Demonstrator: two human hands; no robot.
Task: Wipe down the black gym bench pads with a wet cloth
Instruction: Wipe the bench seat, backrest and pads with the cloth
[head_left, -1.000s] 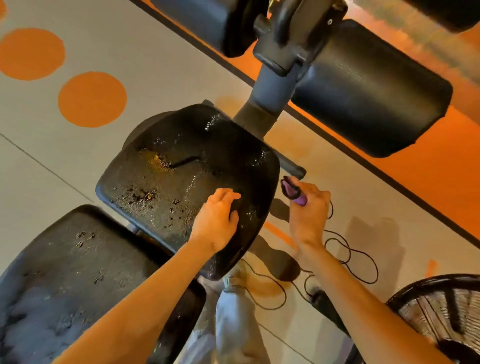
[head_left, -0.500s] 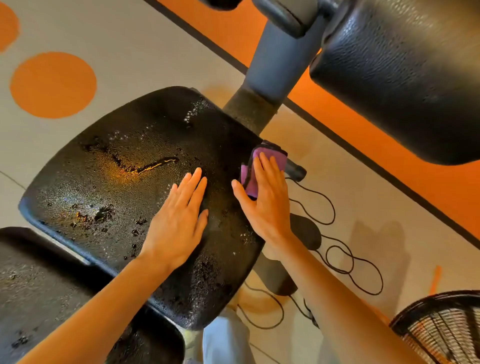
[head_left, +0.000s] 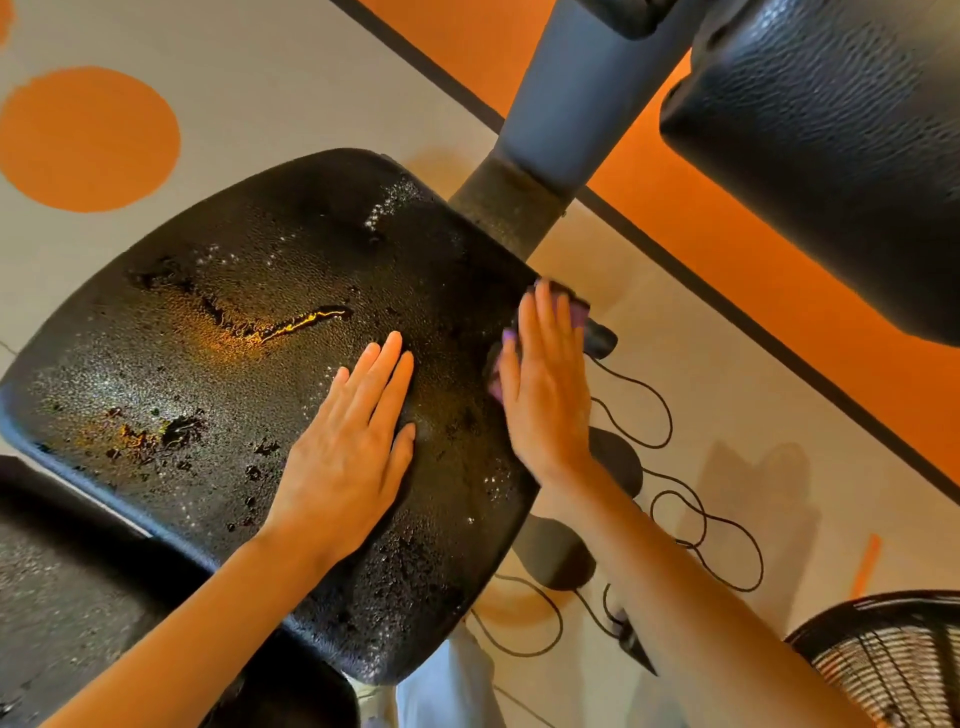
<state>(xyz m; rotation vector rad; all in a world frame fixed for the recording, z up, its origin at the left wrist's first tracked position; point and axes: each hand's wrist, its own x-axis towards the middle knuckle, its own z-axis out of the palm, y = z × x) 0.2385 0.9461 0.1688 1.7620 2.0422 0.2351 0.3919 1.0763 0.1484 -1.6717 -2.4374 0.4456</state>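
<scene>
While the left hand (head_left: 353, 457) lies flat and unclenched on the wet black seat pad (head_left: 234, 374), the right hand (head_left: 545, 395) presses a purple cloth (head_left: 574, 312) with open fingers against the pad's right edge. A black cord (head_left: 675, 509) lies on the floor right of the pad.

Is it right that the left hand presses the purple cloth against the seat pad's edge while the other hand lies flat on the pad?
No, the hands are swapped. In the head view the right hand presses the purple cloth against the seat pad edge; the left hand lies flat.
</scene>
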